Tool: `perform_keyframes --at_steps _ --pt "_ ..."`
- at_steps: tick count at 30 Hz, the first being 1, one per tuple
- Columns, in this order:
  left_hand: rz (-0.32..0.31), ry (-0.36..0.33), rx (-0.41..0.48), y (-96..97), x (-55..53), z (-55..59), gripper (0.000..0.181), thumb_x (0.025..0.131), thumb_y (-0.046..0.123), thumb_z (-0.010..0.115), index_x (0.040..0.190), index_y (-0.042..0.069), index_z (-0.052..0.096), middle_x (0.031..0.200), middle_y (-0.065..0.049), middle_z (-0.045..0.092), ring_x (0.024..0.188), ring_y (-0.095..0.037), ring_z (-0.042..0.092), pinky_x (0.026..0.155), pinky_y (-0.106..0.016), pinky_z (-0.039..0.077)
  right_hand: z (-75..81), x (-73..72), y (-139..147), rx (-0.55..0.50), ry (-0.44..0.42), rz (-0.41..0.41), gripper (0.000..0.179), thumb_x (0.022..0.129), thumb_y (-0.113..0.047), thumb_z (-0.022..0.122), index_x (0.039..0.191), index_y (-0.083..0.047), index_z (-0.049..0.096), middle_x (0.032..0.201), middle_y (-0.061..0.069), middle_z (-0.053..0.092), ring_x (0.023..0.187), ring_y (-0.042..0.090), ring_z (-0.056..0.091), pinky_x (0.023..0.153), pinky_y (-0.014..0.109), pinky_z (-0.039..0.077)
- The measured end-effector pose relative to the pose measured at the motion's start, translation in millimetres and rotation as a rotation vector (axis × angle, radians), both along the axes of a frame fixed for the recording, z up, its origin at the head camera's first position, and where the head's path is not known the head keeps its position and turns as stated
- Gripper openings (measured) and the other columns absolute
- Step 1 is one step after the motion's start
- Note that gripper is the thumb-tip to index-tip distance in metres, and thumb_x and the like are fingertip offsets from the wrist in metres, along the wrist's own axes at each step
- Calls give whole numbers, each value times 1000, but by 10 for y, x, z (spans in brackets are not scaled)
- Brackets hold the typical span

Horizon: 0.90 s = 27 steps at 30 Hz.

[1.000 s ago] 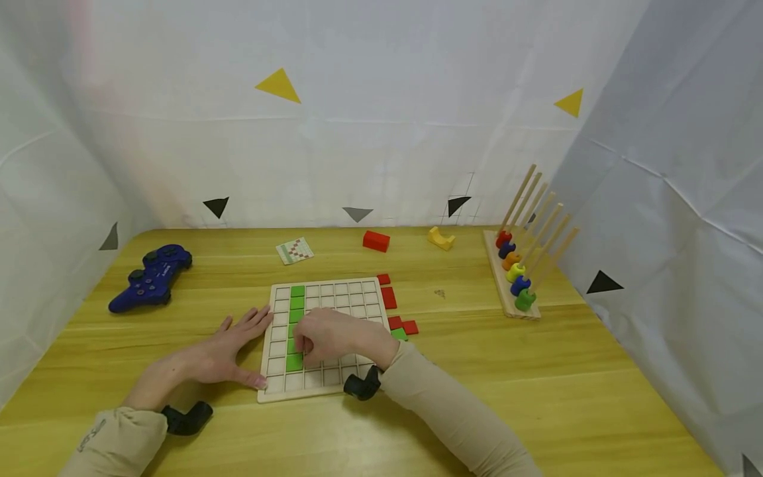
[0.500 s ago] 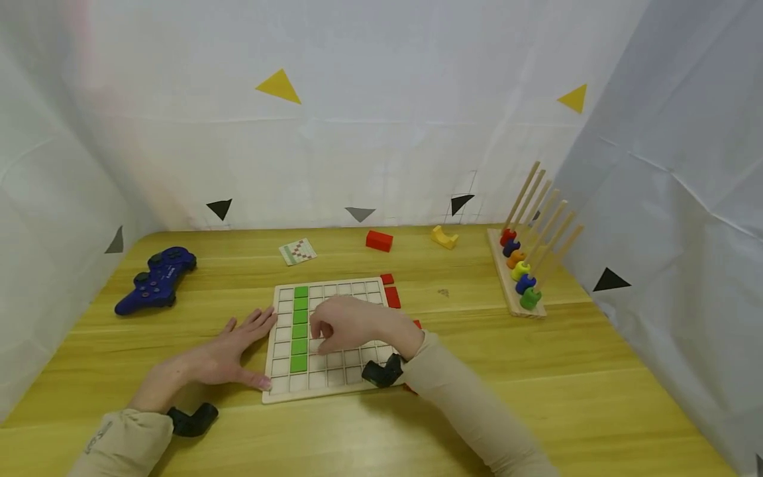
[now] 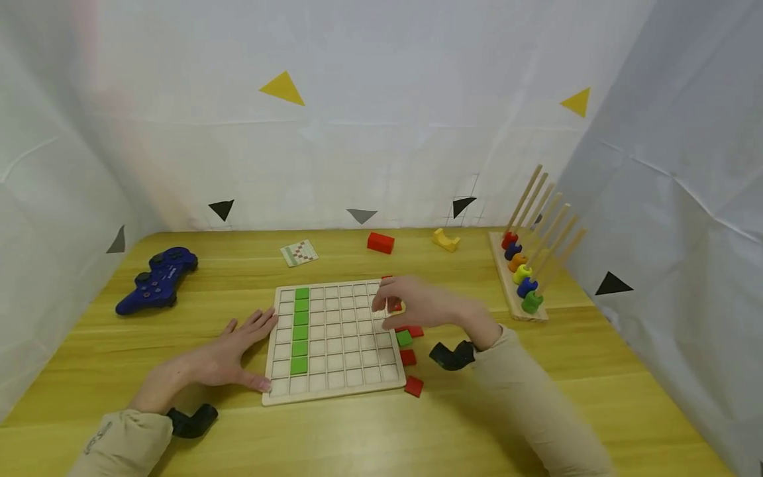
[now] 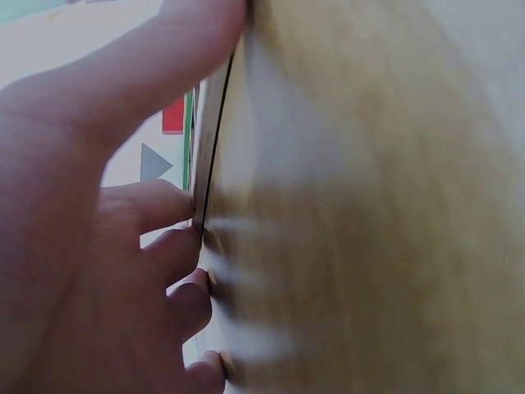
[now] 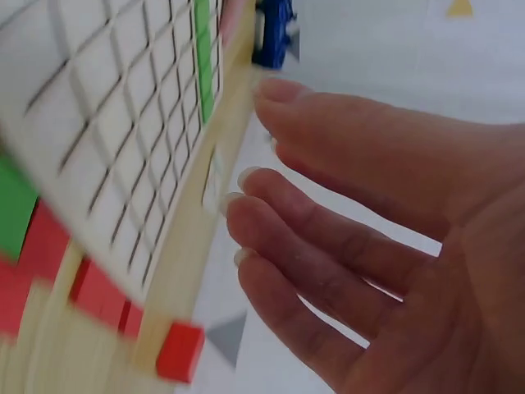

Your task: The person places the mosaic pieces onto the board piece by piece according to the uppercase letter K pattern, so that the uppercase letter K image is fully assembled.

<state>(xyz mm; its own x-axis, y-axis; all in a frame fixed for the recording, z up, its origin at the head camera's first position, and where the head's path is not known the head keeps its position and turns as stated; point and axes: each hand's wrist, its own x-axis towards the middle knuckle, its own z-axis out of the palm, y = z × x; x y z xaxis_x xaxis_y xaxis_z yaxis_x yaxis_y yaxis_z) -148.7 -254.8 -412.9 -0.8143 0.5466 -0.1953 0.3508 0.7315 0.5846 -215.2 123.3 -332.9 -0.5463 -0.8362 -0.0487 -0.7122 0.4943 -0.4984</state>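
Note:
A square wooden grid board (image 3: 352, 344) lies in the middle of the table, with a column of several green tiles (image 3: 301, 332) in its second column from the left. My left hand (image 3: 220, 358) rests at the board's left edge, thumb near the front corner and fingers spread along the side. Over the board's right edge hovers my right hand (image 3: 426, 303), its fingers loosely bent with nothing between them. Beneath and beside it lie red tiles (image 3: 414, 386) and a loose green tile (image 3: 405, 338); some tiles are partly hidden by that hand.
Behind the board lie a small pattern card (image 3: 300, 253), a red block (image 3: 381, 242) and a yellow curved block (image 3: 446, 240). A blue game controller (image 3: 157, 280) is at the left. On the right stands a wooden peg rack (image 3: 517, 278) with coloured pieces. A white sheet (image 3: 381, 146) hangs behind the table.
My right hand has lifted from beside the green column and moved right to the board's right edge, uncovering the grid's middle. The left hand has stayed at the board's left side.

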Motion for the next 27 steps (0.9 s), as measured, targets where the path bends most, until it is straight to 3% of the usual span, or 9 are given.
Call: perform_keyframes --at_steps 3,8,13,27 --pt "0 1 -1 -3 3 2 118 77 55 79 159 0 15 167 -22 1 151 -49 -5 115 -71 -8 25 -20 209 11 4 -41 21 90 -19 76 109 -11 70 105 2 65 96 25 63 87 43 56" --pt "0 1 -4 -7 13 5 118 77 56 79 159 0 15 167 -22 2 151 -49 -5 115 -70 -8 -70 -75 514 -20 5 -48 19 89 -13 76 107 -11 69 106 7 65 95 26 64 84 43 58" --pt "-7 1 -5 6 7 1 118 78 56 79 159 1 14 167 -22 2 151 -49 -5 114 -71 -8 -171 -111 733 -47 -52 -85 22 89 -10 76 110 -9 69 108 13 66 96 33 65 85 50 57" --pt "-12 4 5 9 12 17 117 78 54 79 159 -1 15 167 -23 1 151 -49 -5 114 -72 -8 -279 -211 835 9 -72 -121 28 89 -11 75 116 -3 68 112 12 69 96 24 65 88 46 57"
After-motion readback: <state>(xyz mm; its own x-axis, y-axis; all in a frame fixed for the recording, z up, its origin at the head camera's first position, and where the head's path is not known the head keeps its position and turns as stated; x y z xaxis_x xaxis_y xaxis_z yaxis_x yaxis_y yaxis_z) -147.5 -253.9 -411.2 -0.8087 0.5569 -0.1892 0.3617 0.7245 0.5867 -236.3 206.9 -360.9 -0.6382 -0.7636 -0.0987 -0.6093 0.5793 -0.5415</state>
